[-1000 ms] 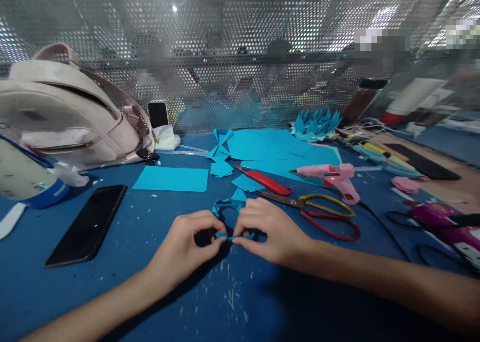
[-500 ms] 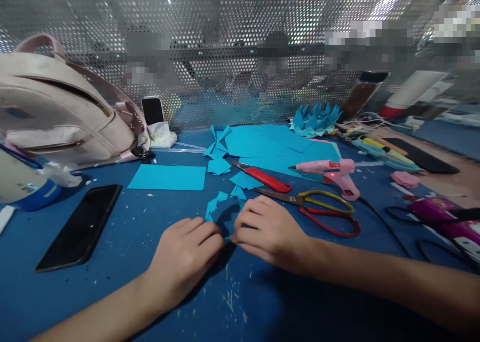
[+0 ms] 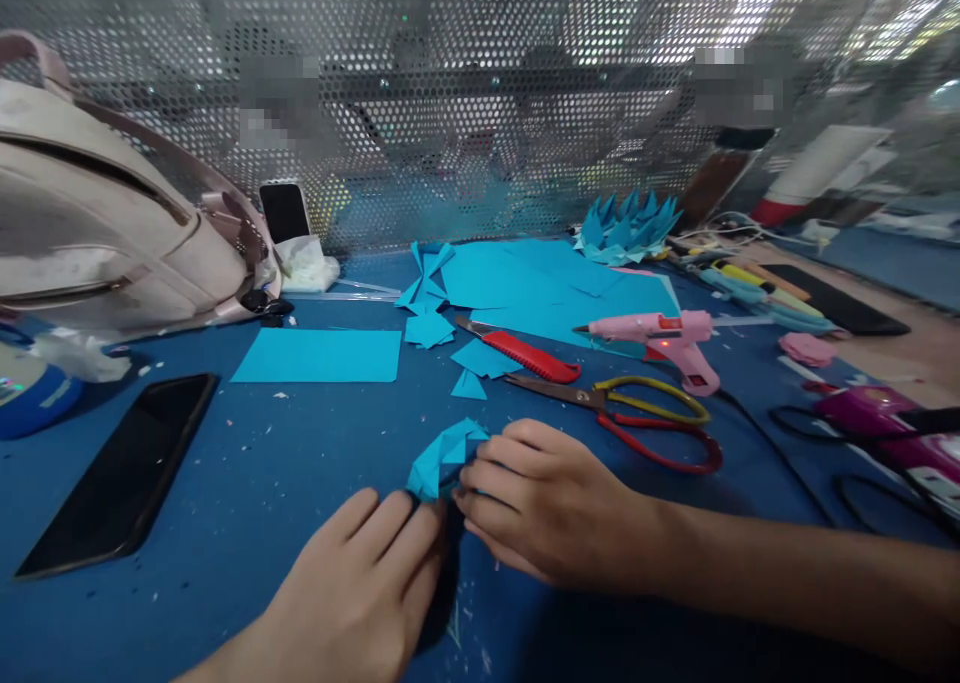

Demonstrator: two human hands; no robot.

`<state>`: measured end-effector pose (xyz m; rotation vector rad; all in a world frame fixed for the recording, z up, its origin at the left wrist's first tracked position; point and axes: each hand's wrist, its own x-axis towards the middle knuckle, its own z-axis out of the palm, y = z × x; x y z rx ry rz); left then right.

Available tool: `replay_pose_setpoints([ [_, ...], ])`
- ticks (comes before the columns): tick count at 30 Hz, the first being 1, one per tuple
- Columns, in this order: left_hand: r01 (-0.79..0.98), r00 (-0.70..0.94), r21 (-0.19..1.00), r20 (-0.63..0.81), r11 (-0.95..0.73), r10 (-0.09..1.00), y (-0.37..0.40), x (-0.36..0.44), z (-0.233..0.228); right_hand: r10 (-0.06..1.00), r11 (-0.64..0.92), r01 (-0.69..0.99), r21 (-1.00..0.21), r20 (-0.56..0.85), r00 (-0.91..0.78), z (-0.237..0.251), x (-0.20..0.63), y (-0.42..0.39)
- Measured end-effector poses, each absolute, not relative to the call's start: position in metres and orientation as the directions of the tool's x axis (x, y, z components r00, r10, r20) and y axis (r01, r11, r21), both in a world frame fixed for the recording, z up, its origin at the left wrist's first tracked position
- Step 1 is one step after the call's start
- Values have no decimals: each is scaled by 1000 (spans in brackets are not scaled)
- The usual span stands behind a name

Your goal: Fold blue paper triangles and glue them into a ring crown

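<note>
A ring of folded blue paper [image 3: 441,457] stands tilted just above the blue table, its near part covered by my fingers. My left hand [image 3: 375,568] closes on the ring's near left edge. On its right edge, my right hand [image 3: 536,498] pinches the paper, fingertips close to those of the left. Just beyond the ring lie a small blue paper triangle [image 3: 469,386] and more folded blue pieces [image 3: 429,327]. Scissors [image 3: 600,399] with yellow and red handles lie right of them, beside a red utility knife [image 3: 531,355].
A pink glue gun [image 3: 660,335] with a cord rests at right. Blue paper sheets [image 3: 517,281] and a spiky blue paper piece [image 3: 628,229] lie at the back. A black phone [image 3: 124,473], a blue paper rectangle [image 3: 319,355] and a pale backpack [image 3: 112,213] are on the left.
Both hands have come nearer to me with the paper ring, which now looks more tilted and compact. The small triangle behind it has come into plain view. The camera view has shifted slightly.
</note>
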<state>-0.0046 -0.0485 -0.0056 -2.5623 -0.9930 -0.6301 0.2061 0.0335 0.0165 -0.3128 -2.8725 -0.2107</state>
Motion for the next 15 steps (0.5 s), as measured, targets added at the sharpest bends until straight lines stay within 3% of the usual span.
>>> replay_pose_setpoints([
  [7, 690, 660, -111, 502, -715, 559, -47, -5, -5, 161, 960, 247, 132, 462, -872, 8, 207, 35],
  [11, 679, 668, -91, 488, -728, 562, -44, -7, -4, 152, 964, 235, 128, 461, -875, 6, 206, 36],
  [15, 638, 679, -104, 544, -763, 493, -43, -9, 2, 143, 973, 200, 111, 388, -910, 8, 205, 35],
])
